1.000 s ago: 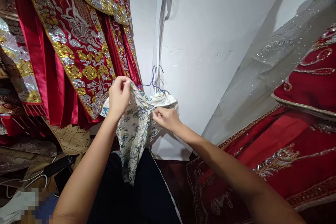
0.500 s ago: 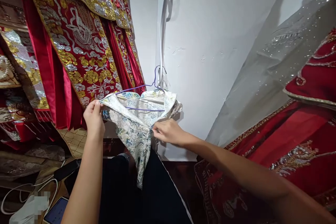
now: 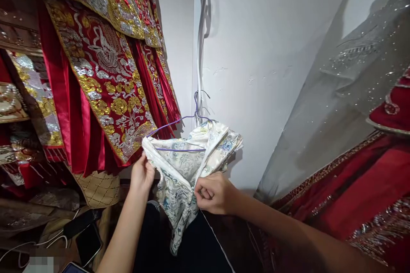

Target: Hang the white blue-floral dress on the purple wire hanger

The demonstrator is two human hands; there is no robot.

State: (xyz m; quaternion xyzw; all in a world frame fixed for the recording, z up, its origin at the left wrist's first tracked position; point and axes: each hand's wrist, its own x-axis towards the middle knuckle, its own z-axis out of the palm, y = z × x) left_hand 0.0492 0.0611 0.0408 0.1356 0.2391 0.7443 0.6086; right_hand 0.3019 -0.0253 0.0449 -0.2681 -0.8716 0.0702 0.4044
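A white garment (image 3: 179, 196) with a blue and pale yellow floral pattern and a V-shaped neckline hangs from a thin purple wire hanger (image 3: 174, 124). The hanger's hook is up near a white cord on the wall, and its lower bar crosses inside the neck opening. My left hand (image 3: 142, 175) is closed on the garment's left shoulder edge, near that end of the hanger. At the bottom of the V, my right hand (image 3: 214, 193) pinches the fabric, its fingers curled. The garment's lower part hangs bunched and narrow between my forearms.
Red gowns with gold and silver embroidery (image 3: 109, 81) hang at the left. A sparkly sheer grey fabric (image 3: 320, 106) and a red beaded garment (image 3: 361, 179) stand at the right. Behind is a white wall (image 3: 256, 30). A dark phone (image 3: 89, 243) and white cables (image 3: 57, 236) lie lower left.
Both hands and the garment have moved right and lower in the view, and the surroundings have shifted down too. The neckline's right side now faces me more. Both hands keep hold of the fabric.
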